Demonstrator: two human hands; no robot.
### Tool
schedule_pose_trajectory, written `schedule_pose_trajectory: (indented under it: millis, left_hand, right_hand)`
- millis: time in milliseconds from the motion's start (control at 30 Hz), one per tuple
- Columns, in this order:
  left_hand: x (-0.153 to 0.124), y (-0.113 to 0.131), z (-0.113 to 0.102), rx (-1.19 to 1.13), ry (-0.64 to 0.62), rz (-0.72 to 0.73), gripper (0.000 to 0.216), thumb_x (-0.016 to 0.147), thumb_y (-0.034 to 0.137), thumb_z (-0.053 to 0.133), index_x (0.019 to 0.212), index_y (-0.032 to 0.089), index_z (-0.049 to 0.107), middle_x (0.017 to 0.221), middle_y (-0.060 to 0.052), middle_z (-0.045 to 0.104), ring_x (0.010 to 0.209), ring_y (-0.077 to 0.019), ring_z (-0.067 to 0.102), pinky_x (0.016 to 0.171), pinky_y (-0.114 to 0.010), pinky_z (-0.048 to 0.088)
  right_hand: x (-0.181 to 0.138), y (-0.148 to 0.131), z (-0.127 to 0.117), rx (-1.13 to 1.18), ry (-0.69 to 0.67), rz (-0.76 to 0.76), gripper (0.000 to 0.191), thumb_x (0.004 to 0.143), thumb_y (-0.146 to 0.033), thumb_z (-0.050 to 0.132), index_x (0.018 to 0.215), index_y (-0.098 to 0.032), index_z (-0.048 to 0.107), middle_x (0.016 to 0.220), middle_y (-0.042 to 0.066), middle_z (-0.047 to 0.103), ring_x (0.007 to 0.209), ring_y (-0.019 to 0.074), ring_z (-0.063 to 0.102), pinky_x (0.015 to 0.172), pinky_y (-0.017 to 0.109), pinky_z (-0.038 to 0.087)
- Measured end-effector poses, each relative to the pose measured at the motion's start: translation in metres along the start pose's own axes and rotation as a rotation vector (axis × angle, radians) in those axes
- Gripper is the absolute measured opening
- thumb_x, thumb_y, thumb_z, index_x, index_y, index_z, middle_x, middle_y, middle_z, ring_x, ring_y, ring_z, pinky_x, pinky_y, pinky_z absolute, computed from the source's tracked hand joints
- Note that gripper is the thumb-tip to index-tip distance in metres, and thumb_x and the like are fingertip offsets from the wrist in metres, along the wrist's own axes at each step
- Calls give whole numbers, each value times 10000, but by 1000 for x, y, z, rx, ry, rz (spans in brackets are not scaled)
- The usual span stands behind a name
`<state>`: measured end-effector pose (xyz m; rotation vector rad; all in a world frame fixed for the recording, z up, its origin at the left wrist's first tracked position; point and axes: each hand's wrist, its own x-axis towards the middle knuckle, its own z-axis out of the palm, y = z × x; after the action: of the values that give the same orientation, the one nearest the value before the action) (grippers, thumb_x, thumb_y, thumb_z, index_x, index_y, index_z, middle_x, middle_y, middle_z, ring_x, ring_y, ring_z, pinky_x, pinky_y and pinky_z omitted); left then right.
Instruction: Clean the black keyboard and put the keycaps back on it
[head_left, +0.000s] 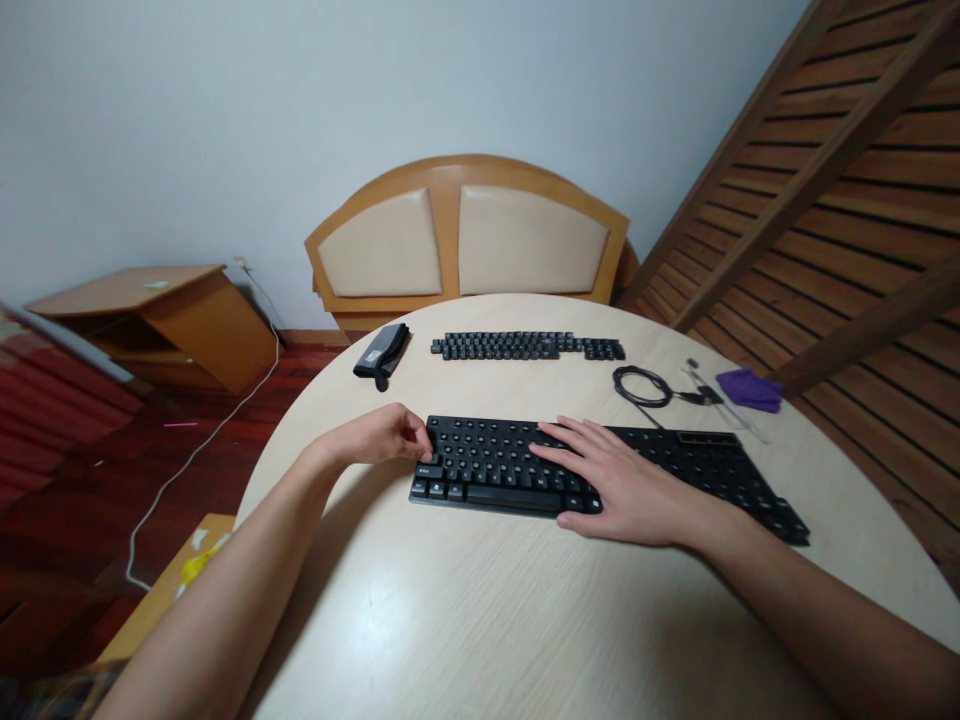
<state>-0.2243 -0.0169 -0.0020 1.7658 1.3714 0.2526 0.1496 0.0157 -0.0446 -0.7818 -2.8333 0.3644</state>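
A black keyboard (697, 465) lies across the middle of a round pale wooden table (465, 600). My right hand (615, 485) rests flat on its keys, fingers stretched out to the left. My left hand (386, 435) is at the keyboard's upper left corner, fingers curled together in a pinch against the edge keys; what it pinches is too small to make out. Farther back lies a row of loose black keycaps (525, 346).
A grey-black pouch (382, 352) lies at the back left of the table. At the right are a coiled black cable (642, 386), a thin tool (724, 402) and a purple cloth (750, 390). Behind stand a chair (465, 240), a slatted wooden frame (840, 170) and a low cabinet (165, 310).
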Motion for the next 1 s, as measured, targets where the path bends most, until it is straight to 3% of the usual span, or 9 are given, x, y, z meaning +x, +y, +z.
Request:
schedule_pose_trajectory:
  millis: [200,333,400,500,767,1000]
  left_hand:
    - [3,-4,1,24,56,63,288,848,430,646,843,159,742,770,-23,722,688,-152,605,650,-253,455]
    - [30,-16,-3,118,362,111,348,921,469,559,948,165,727,898,-54,736,754,-169,628,687,-269,476]
    - [49,-23,-6,268,544,49,326,923,454,566,993,172,714,940,-62,740,769,-178,647,709,-278,493]
    - [74,-30,-11,347,663,-26,316,934,407,577,1119,175,685,993,-83,735,811,-203,666,732,-298,493]
    - [114,-28,-21,504,749,-149,421,944,309,577,1358,236,600,1171,-104,703,1006,-272,673,806,-317,499]
    - [122,-25,-20,551,751,-188,315,974,303,542,1252,250,679,1208,-113,681,1047,-291,662,855,-346,502]
  right_hand:
    - [0,-1,-1,4,-14,12,803,821,-547,724,1531,-295,447,1651,99,317,1510,403,265,1218,647,215]
    - [-1,1,0,1,-26,11,812,824,-549,721,1541,-309,425,1656,91,307,1514,397,257,1221,647,205]
    - [-1,2,0,7,-30,11,815,829,-559,713,1547,-318,412,1662,82,293,1517,392,250,1224,641,198]
    - [-1,3,0,16,-38,16,821,831,-581,705,1549,-314,410,1666,88,283,1522,389,237,1226,632,198]
    - [-1,-3,-4,37,-29,22,819,814,-549,731,1535,-292,439,1651,104,315,1519,386,248,1222,637,204]
    - [0,-3,-4,40,-29,23,820,811,-546,737,1534,-301,438,1656,93,307,1523,385,238,1224,636,207]
